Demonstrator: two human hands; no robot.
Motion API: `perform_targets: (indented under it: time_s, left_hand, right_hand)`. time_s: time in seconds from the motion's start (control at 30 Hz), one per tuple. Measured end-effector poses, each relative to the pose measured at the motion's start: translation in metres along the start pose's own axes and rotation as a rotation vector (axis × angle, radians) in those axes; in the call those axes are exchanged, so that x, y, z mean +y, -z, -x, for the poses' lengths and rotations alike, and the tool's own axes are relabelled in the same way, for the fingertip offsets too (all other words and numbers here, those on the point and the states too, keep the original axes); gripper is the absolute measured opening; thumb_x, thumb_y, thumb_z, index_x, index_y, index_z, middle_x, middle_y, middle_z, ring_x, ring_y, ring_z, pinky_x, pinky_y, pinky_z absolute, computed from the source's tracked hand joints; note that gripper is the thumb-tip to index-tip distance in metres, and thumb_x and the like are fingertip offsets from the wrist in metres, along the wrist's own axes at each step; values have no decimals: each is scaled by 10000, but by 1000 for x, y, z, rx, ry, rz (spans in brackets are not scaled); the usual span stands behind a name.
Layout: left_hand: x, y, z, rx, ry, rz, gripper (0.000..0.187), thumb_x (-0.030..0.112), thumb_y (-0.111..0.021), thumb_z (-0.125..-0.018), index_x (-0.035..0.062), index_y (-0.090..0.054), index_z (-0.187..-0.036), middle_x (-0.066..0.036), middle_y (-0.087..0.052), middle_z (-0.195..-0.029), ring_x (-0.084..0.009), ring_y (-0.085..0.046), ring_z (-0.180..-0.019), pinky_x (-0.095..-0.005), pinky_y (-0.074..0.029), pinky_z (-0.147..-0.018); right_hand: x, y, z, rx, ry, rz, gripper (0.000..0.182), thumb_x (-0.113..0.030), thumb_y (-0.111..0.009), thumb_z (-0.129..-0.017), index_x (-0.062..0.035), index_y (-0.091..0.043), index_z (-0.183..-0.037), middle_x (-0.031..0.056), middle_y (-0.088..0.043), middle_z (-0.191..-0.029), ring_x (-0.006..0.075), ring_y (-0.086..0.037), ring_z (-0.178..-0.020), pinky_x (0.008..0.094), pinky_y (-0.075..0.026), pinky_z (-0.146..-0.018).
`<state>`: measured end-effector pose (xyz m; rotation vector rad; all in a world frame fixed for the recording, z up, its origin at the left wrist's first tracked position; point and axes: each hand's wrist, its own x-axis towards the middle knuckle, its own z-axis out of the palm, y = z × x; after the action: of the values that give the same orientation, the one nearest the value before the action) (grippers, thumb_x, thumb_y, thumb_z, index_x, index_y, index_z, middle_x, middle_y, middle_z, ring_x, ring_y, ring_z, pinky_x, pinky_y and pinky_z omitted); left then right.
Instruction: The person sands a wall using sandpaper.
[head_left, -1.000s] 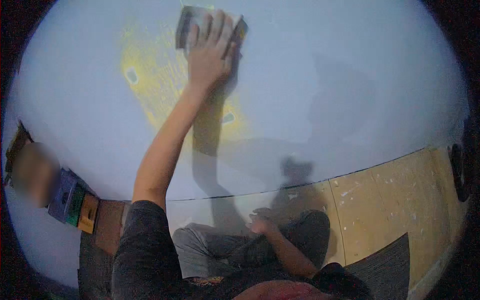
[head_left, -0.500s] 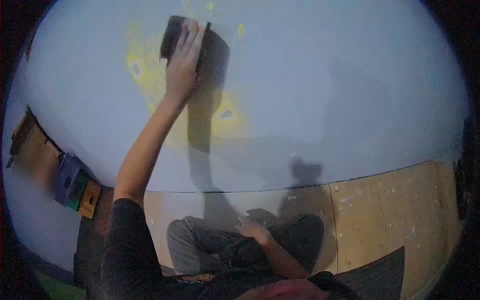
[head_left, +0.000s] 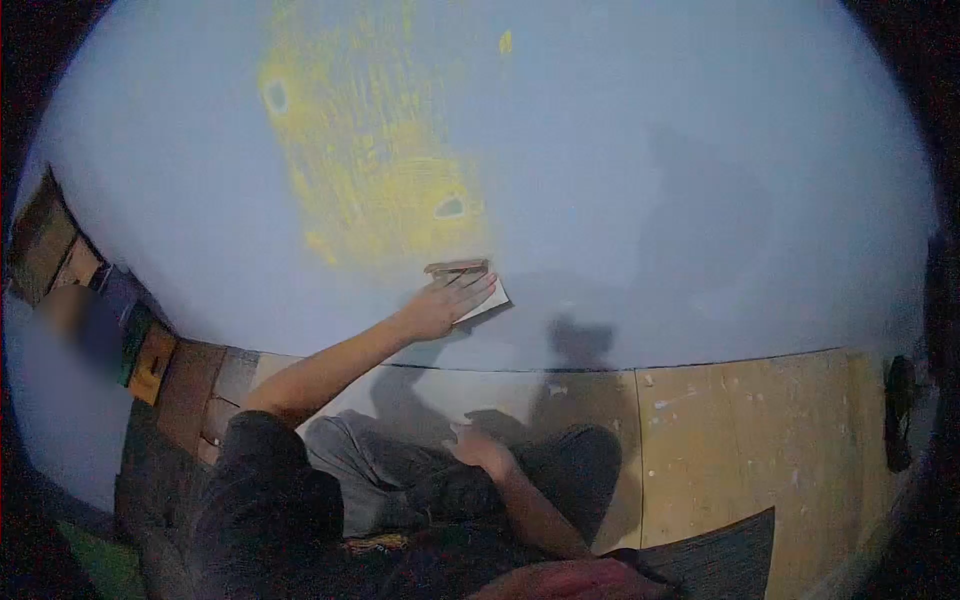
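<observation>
My left hand [head_left: 445, 305] lies over a folded sheet [head_left: 490, 307], pressing it flat to the pale blue-grey surface [head_left: 600, 180]. The sheet has a brown upper part and a whitish lower corner, just below the yellow scuffed patch [head_left: 370, 180]. Within that patch are two small grey spots, one upper left and one lower right near the sheet. Down by my crossed legs, my right hand [head_left: 480, 448] rests over the lap, fingers loosely apart, with nothing visible in it.
A pale wooden board [head_left: 740, 430] with white specks runs along the surface's lower edge. At the left are boxes and a wooden block [head_left: 152, 362], beside a blurred area. A dark object [head_left: 899, 410] stands at the far right. Shadows fall across the surface.
My left hand has moved down and slightly right with the sheet, from the upper patch to below it. More yellow scuffing is uncovered. My right hand remains by my lap.
</observation>
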<state>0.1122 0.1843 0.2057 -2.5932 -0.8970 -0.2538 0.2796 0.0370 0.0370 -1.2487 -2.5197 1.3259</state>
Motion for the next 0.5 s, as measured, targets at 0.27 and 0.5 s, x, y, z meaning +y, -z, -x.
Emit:
perform_targets:
  time_s: [0.27, 0.5]
  left_hand:
    - [-85, 176, -70, 519, 72, -305, 715, -47, -506, -796, 153, -385, -1472, -55, -371, -1526, -267, -369, -1393, -420, -352, -1110]
    - [-110, 192, -122, 847, 347, -432, 748, 56, -551, -760, 130, -362, -1480, -89, -379, -1516, -347, -326, -1403, -504, -242, -1139]
  right_hand:
    - [22, 0, -11, 37, 49, 90, 650, -423, -521, -943, -3, -393, -1423, 228, -487, -1390, 381, -471, -1274, 469, -362, -1084]
    - [19, 7, -10, -102, 21, 86, 699, -440, -505, -951, 18, -336, -1452, 233, -434, -1437, 376, -421, -1329, 441, -351, -1103]
